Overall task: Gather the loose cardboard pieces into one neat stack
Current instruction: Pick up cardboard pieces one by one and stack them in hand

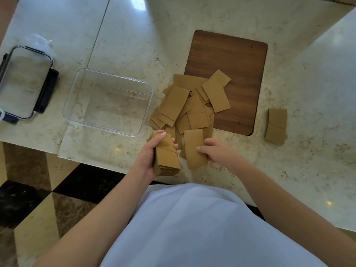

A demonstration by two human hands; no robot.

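— What's laid out, biggest first?

— The marble surface [289, 170], then a wooden board [235, 60] and a clear tub [77, 89] (its lid [23, 81] lies far left). A loose pile of cardboard pieces [185, 105] sprawls between tub and board.

— And each grip?

— The left hand [148, 157] is clenched round a gathered stack [166, 158] at the near edge; the right hand [215, 153] pinches a single piece [193, 149] just beside it.

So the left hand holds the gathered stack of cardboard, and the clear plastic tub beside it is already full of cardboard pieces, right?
Not quite. The left hand does hold the gathered stack, but the clear plastic tub beside it is empty; the head view shows the counter through its bottom. The loose cardboard pieces lie on the counter and the wooden board.
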